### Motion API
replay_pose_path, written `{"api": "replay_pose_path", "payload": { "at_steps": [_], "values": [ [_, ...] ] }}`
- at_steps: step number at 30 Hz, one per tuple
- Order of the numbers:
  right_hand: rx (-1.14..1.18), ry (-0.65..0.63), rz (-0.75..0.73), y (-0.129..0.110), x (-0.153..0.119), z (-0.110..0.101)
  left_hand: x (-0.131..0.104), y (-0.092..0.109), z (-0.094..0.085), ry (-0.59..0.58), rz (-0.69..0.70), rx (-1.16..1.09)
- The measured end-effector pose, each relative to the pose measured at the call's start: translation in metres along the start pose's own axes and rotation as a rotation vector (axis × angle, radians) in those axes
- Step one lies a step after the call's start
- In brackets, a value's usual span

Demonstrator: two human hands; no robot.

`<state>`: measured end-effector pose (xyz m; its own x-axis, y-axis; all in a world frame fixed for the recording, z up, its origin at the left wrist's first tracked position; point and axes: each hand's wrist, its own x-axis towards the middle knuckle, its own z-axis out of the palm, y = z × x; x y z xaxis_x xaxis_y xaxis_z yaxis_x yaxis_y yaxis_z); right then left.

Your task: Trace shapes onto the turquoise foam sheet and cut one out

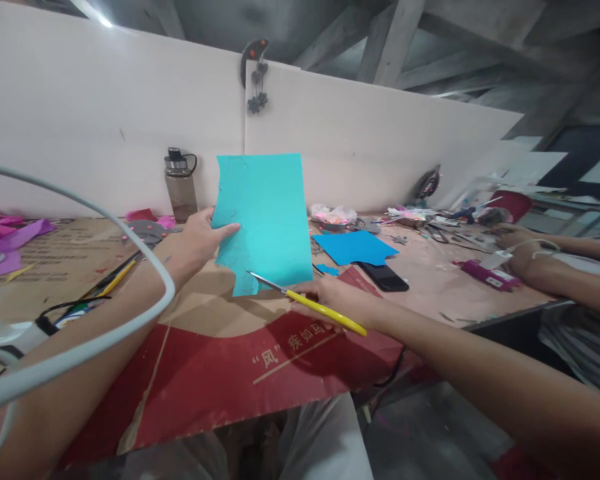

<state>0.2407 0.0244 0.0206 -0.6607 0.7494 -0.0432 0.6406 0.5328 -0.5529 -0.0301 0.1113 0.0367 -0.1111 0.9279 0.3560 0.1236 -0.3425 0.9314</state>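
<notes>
My left hand pinches the left edge of a turquoise sheet, its thumb lying on the front face. The sheet stands nearly upright above the table, with faint drawn lines down its left side and notches cut from its lower left. My right hand is closed on a pair of scissors with yellow handles. Their blade overlaps the lower part of the sheet; whether the blades are apart I cannot tell. Behind my right hand lie a blue sheet and a small blue cut piece.
Red-printed cardboard covers the table's front. A black phone lies partly under the blue sheet. A bottle stands by the white partition. A pale cable loops across the left foreground. Another person's hands are at the right, near a purple tool.
</notes>
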Motion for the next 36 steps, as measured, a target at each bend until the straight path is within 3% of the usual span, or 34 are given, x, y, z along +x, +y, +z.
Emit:
{"api": "replay_pose_path", "payload": {
  "at_steps": [3, 8, 12, 15, 23, 31, 36],
  "values": [
    [0.098, -0.067, 0.071, -0.005, -0.001, -0.001, 0.000, -0.001, -0.001, -0.107, 0.020, -0.013],
    [-0.007, -0.020, -0.094, -0.012, 0.001, 0.001, -0.002, 0.000, 0.000, -0.217, -0.084, -0.193],
    [-0.053, 0.035, -0.118, -0.012, 0.004, 0.003, -0.003, 0.001, 0.003, -0.177, -0.099, -0.294],
    [-0.064, 0.003, -0.124, -0.014, 0.004, 0.002, -0.003, -0.003, 0.003, -0.159, -0.133, -0.322],
    [-0.039, -0.057, -0.135, -0.020, 0.005, 0.001, -0.002, -0.010, 0.002, -0.222, -0.049, -0.211],
    [-0.081, -0.041, -0.132, -0.014, 0.008, 0.003, -0.005, -0.005, 0.004, -0.119, -0.065, -0.129],
    [-0.118, -0.024, -0.122, -0.011, 0.010, 0.005, -0.005, -0.007, 0.003, -0.140, -0.038, -0.145]
  ]
}}
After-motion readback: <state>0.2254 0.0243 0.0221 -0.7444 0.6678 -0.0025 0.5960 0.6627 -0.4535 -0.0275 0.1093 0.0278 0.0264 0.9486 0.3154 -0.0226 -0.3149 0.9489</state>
